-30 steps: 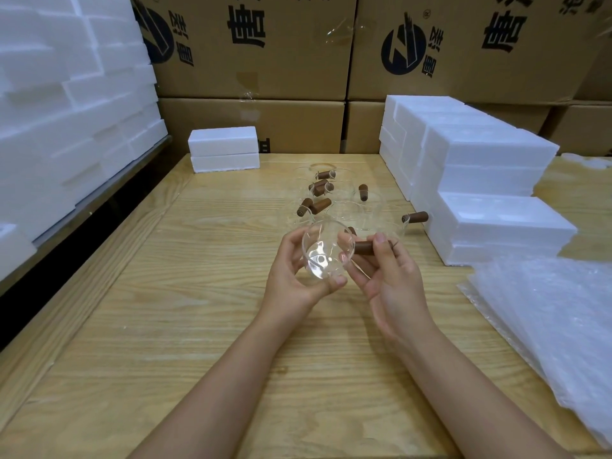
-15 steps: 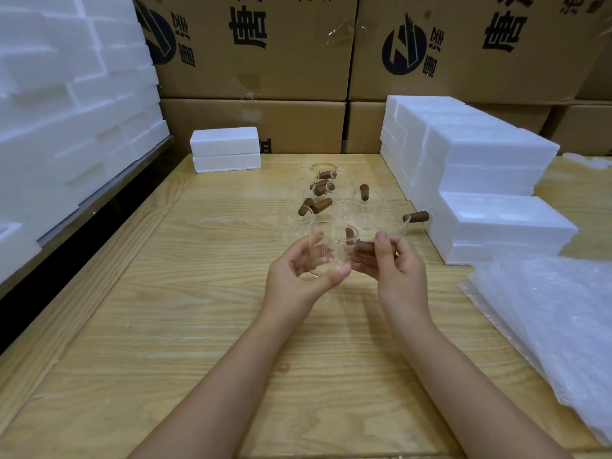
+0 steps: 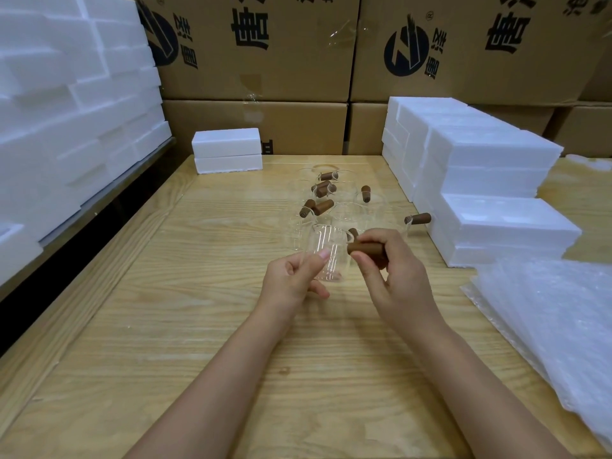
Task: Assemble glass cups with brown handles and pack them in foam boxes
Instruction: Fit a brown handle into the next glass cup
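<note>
A clear glass cup (image 3: 326, 251) stands roughly upright just above the wooden table (image 3: 185, 326), held between both hands. My left hand (image 3: 294, 279) pinches its near wall with thumb and fingers. My right hand (image 3: 390, 273) grips the cup's brown handle (image 3: 366, 249), which sticks out to the right. Behind them stand several more glass cups with brown handles (image 3: 323, 207), one handle (image 3: 418, 218) pointing at the foam. White foam boxes (image 3: 490, 207) are stacked at the right.
Two stacked foam boxes (image 3: 227, 150) sit at the table's back. More foam pieces (image 3: 66, 111) are piled on the left beyond a dark gap. Bubble-wrap sheets (image 3: 556, 319) lie at the right front. Cardboard cartons (image 3: 258, 61) form a wall behind.
The cup has turned from lying mouth-toward-me to roughly upright and has come down closer to the table. My left hand slid from cupping the body to pinching its near side.
</note>
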Demonstrator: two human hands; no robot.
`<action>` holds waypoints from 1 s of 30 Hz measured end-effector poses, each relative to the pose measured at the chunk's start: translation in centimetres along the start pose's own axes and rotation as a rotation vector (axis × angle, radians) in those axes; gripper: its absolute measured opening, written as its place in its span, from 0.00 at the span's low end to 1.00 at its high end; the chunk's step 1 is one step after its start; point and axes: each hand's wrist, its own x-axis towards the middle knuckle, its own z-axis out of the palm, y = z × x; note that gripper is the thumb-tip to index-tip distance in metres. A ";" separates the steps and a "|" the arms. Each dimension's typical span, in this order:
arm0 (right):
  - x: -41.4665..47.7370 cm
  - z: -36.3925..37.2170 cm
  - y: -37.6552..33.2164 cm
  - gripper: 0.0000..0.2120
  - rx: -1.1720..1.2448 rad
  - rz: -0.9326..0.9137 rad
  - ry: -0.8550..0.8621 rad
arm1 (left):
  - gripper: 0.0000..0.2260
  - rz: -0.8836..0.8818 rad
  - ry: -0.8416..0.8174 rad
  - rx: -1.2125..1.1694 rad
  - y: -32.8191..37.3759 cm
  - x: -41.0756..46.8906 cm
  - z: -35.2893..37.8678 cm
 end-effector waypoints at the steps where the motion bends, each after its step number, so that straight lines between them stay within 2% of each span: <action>1: 0.0 -0.1 0.1 0.07 -0.014 -0.016 -0.006 | 0.32 0.003 0.003 0.010 -0.1 0.1 0.0; 4: -0.1 -0.2 0.1 0.12 0.032 0.064 -0.006 | 0.21 0.029 0.004 0.058 -0.1 -0.1 0.1; 7: -0.2 0.2 0.2 0.12 0.095 0.203 -0.005 | 0.26 0.078 0.012 0.087 -0.2 -0.3 0.0; 10: -0.2 0.5 0.4 0.05 0.094 0.281 -0.017 | 0.24 0.136 0.029 0.112 0.0 -0.4 -0.1; 14: -0.3 0.4 0.7 0.09 0.062 0.313 -0.100 | 0.18 0.201 0.033 0.154 0.3 -0.4 -0.3; 18: -0.2 0.6 0.8 0.12 0.033 0.367 -0.084 | 0.30 0.217 0.004 0.215 0.2 -0.5 -0.4; 21: 0.0 0.2 1.3 0.20 -0.005 0.445 -0.002 | 0.27 0.260 -0.017 0.319 -0.1 -1.0 0.0; 24: 0.0 0.1 1.8 0.29 -0.007 0.545 -0.009 | 0.31 0.340 -0.038 0.446 -0.3 -1.2 0.2; 30: 0.2 0.1 2.7 0.29 0.074 0.715 -0.008 | 0.32 0.520 -0.080 0.579 -0.1 -1.3 0.0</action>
